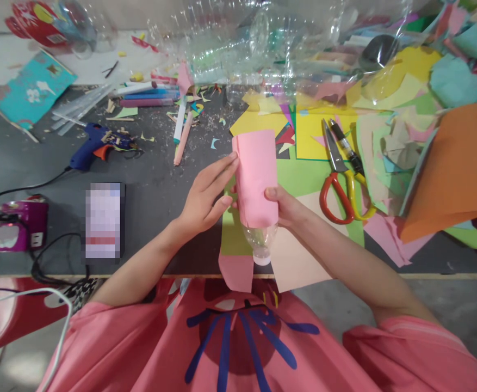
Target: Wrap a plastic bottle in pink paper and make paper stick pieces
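Observation:
A clear plastic bottle (258, 238) wrapped in pink paper (258, 174) is held over the table's front, its capped neck pointing toward me. My right hand (285, 204) grips the wrapped bottle from the right, thumb on top of the paper and the other fingers hidden beneath. On the other side, my left hand (208, 193) lays its straight fingertips along the paper's left edge, with the thumb apart. Coloured paper sheets lie under the bottle, among them a green sheet (299, 177) and a pale peach sheet (299, 256).
Red-and-yellow-handled scissors (338, 177) and a black pen (346, 144) lie at right, beside piled paper scraps and an orange sheet (458, 169). A corded blue glue gun (95, 144) and a phone (103, 220) are at left. Clear bottles (279, 49) crowd the back.

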A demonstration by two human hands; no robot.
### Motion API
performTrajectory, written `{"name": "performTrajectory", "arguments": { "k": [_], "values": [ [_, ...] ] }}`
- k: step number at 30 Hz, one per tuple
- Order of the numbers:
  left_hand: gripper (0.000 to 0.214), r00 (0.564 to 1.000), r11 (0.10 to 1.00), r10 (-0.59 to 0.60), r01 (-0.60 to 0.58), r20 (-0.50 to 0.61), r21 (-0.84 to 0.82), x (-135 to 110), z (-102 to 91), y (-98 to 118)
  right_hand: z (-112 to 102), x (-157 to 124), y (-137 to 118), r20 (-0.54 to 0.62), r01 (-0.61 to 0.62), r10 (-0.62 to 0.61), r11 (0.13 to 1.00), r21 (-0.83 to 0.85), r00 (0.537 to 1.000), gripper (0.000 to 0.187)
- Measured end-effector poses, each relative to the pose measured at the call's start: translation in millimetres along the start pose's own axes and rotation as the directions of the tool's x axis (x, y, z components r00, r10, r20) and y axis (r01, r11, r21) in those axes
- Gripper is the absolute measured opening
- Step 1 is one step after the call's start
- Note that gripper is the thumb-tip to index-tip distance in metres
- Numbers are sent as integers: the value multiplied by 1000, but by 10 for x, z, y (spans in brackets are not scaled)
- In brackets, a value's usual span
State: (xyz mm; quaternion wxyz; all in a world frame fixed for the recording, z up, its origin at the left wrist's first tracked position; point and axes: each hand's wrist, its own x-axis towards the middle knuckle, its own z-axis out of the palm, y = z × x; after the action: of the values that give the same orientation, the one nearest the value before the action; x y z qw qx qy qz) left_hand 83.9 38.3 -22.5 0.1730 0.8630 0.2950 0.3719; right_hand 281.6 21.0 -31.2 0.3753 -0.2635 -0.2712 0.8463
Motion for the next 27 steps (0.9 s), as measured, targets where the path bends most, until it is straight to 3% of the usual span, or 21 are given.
{"name": "performTrajectory", "arguments": {
  "k": [20, 27],
  "values": [
    [56, 997, 993, -64, 67, -36, 92, -9, -42, -43, -6, -16, 0, 68, -63, 62, 998, 22, 996, 49],
    [54, 992, 992, -72, 82, -104, 95, 11, -54, -46, -30, -9, 21, 66, -101, 100, 995, 6, 993, 60]
  ]
}}
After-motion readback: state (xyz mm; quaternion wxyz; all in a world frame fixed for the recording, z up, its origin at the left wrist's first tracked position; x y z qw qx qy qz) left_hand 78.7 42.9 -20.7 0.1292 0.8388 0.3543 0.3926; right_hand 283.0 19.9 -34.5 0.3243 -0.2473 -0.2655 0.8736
